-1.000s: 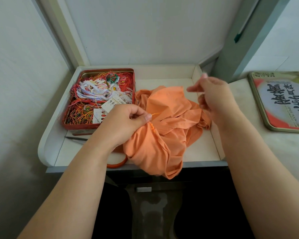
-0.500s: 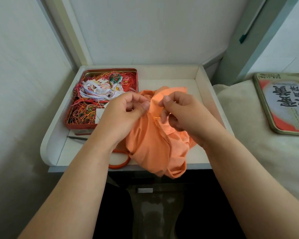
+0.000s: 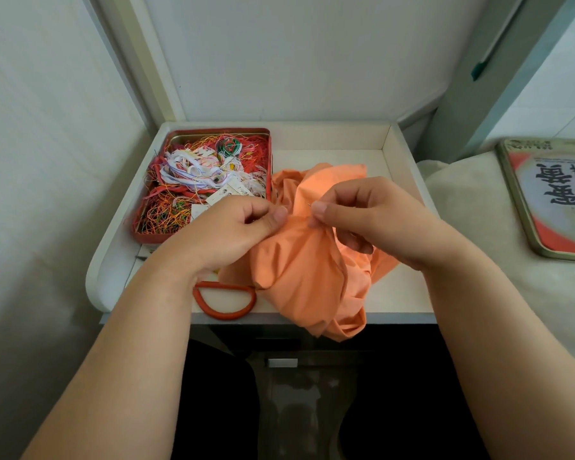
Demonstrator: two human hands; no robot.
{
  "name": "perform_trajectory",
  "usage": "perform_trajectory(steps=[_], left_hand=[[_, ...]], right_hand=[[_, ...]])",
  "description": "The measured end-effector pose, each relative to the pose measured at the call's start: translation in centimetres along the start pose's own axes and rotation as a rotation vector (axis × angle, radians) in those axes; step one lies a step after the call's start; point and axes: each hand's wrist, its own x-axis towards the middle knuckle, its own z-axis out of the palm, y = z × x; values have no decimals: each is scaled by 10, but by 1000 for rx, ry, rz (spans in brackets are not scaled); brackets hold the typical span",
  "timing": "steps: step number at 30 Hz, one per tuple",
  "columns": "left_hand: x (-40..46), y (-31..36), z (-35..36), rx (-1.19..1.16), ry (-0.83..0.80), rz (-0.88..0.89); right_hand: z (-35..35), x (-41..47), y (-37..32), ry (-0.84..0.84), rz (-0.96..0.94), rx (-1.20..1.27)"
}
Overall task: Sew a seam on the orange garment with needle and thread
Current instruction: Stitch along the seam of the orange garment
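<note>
Progress appears mid-seam, judged from position alone: the needle (image 3: pixel 310 213) sits at the fabric fold between both hands, so a stitch is in hand. Completed stitches cannot be made out, nor can the thread be traced; how much seam remains is not determinable.

Orange garment (image 3: pixel 307 273) lies bunched on the white tray-like surface (image 3: pixel 402 293), its lower folds hanging over the front edge, just beside the red tin (image 3: pixel 269 167) of mixed threads.

Left hand (image 3: pixel 226 234): grip closed, thumb and curled fingers pinching a gather of the garment and holding it raised.

Right hand (image 3: pixel 362 217): grip closed, thumb and forefinger pinched together at the fold; a fine dark sliver, taken to be the needle, shows at the fingertips (image 3: pixel 319 207). Remaining fingers are curled beneath, against the cloth.

An orange handle loop (image 3: pixel 224 302), probably of scissors, lies partly under the garment near the front edge. A printed tin lid (image 3: pixel 551 200) rests on the bedding well apart to the right.
</note>
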Motion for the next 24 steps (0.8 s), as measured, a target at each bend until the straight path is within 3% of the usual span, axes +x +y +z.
perform_trajectory(steps=[11,24], left_hand=[[0,9,6,62,173,180],[-1,12,16,147,243,211]], right_hand=[[9,3,1,114,4,-334],[18,7,2,233,23,-495]])
